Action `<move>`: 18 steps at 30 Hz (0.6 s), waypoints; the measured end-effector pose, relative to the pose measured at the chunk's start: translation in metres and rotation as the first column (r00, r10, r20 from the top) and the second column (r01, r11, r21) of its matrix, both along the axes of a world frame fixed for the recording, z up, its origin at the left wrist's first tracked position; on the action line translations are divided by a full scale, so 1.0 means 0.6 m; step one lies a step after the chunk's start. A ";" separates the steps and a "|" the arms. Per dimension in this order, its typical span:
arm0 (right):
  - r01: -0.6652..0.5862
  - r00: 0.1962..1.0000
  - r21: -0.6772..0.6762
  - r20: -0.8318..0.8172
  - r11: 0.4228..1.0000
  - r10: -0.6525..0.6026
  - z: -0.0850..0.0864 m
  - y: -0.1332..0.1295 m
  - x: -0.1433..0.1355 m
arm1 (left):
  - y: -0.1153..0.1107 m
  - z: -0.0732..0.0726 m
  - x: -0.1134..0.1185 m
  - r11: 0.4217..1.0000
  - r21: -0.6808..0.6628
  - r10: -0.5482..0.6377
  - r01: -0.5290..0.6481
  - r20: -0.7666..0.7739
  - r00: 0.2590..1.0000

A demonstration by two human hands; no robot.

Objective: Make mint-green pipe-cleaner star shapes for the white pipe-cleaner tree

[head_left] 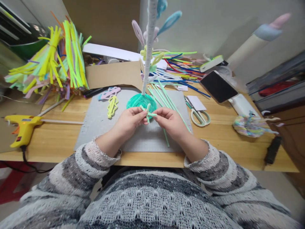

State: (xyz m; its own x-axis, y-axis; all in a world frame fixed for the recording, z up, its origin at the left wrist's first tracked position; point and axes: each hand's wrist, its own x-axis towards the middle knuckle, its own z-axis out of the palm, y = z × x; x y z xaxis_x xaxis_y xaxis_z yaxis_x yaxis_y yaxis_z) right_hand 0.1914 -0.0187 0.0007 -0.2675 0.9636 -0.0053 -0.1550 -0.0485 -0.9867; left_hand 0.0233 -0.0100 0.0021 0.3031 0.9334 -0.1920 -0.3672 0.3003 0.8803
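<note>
Between my two hands is a small piece of bent light green pipe cleaner [148, 113], its strands crossing each other. My left hand [132, 121] pinches it on the left side, and my right hand [168, 122] pinches an end on the right. Just behind it lies a round teal pipe-cleaner base [134, 101], from which a white wrapped stem [148, 47] rises upright with coloured loops on it. Several straight light green pipe cleaners [166, 98] lie by my right hand. A folded yellow pipe-cleaner shape [112, 107] rests left of the base.
A grey cutting mat [95, 127] covers the table's middle. On the left are a yellow glue gun [25, 125] and bundled pipe cleaners [51, 63]. Scissors [200, 117], a phone [218, 86] and a multicoloured fuzzy piece [249, 125] lie on the right. Cardboard [114, 74] stands behind.
</note>
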 end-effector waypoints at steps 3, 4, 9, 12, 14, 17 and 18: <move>0.058 0.996 -0.059 -0.056 0.997 -0.062 -0.011 -0.010 -0.013 | -0.004 -0.004 0.007 0.999 0.004 0.050 -0.050 0.038 0.998; 0.070 0.996 -0.072 -0.056 0.995 -0.074 -0.014 -0.013 -0.017 | -0.005 -0.006 0.010 0.997 0.019 0.069 -0.070 0.040 0.997; 0.165 0.971 0.124 0.152 0.978 -0.183 -0.026 -0.034 -0.028 | -0.010 -0.011 0.018 0.968 0.176 0.196 -0.181 -0.067 0.978; 0.126 0.869 0.467 0.373 0.875 -0.324 -0.022 -0.045 -0.024 | -0.015 -0.010 0.019 0.934 0.290 0.268 -0.210 -0.177 0.947; 0.001 0.782 0.624 0.487 0.782 -0.389 -0.013 -0.048 -0.015 | -0.018 -0.008 0.017 0.908 0.370 0.300 -0.196 -0.250 0.921; -0.099 0.712 0.686 0.555 0.721 -0.431 0.005 -0.042 0.002 | -0.017 -0.001 0.011 0.906 0.413 0.239 -0.090 -0.324 0.915; -0.088 0.726 0.677 0.546 0.731 -0.419 0.010 -0.037 0.007 | -0.016 0.001 0.009 0.919 0.392 0.189 -0.051 -0.324 0.927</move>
